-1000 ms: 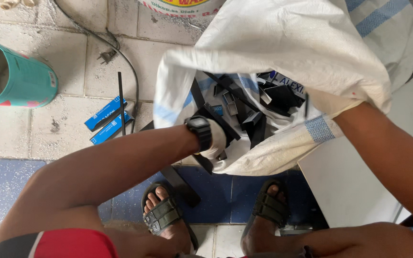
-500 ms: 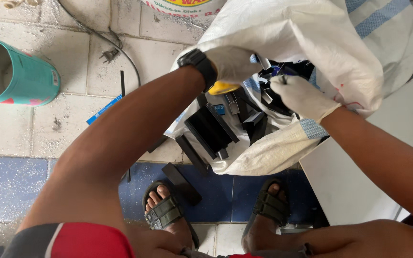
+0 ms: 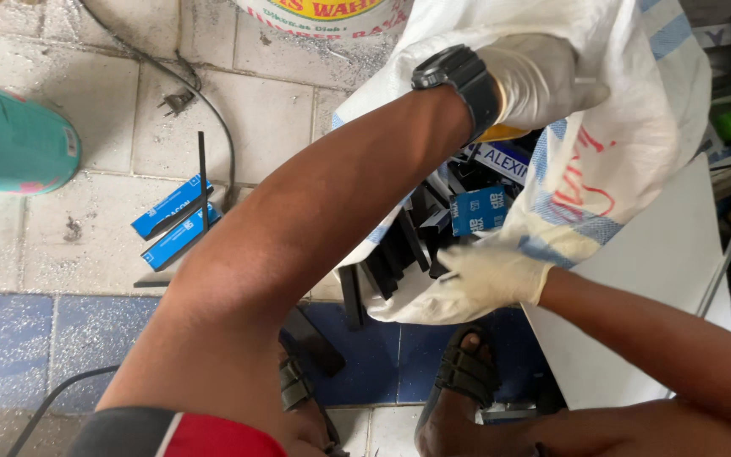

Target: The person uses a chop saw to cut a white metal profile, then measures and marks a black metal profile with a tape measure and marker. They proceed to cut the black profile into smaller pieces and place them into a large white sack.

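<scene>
Sack: white woven sack (image 3: 611,161) with blue stripes and red print is seen standing open on the tiled floor (image 3: 103,110); it is taken as the landmark for all places below.
Left hand: left hand (image 3: 539,80), in a pale glove, is closed on the upper rim of the sack and holds the mouth up; a black wristwatch (image 3: 458,76) is worn just behind the glove.
Right hand: right hand (image 3: 492,275), also gloved, is laid at the lower rim of the sack, fingers bent onto the cloth and the dark pieces there; whether a piece is actually gripped cannot be told.
Contents: black flat parts (image 3: 395,254) and a small blue box (image 3: 477,210) are seen inside the sack mouth, between the two hands.
Left of the sack: two blue packets (image 3: 175,222) lie on the floor, crossed by a thin black rod (image 3: 203,182); a grey cable with plug (image 3: 181,101) lies beyond them, and a teal bucket (image 3: 23,144) is well apart at the frame edge.
Right of the sack: a white board (image 3: 645,288) is seen just beside it.
Below the sack: two sandalled feet (image 3: 458,381) rest on blue tiles.
</scene>
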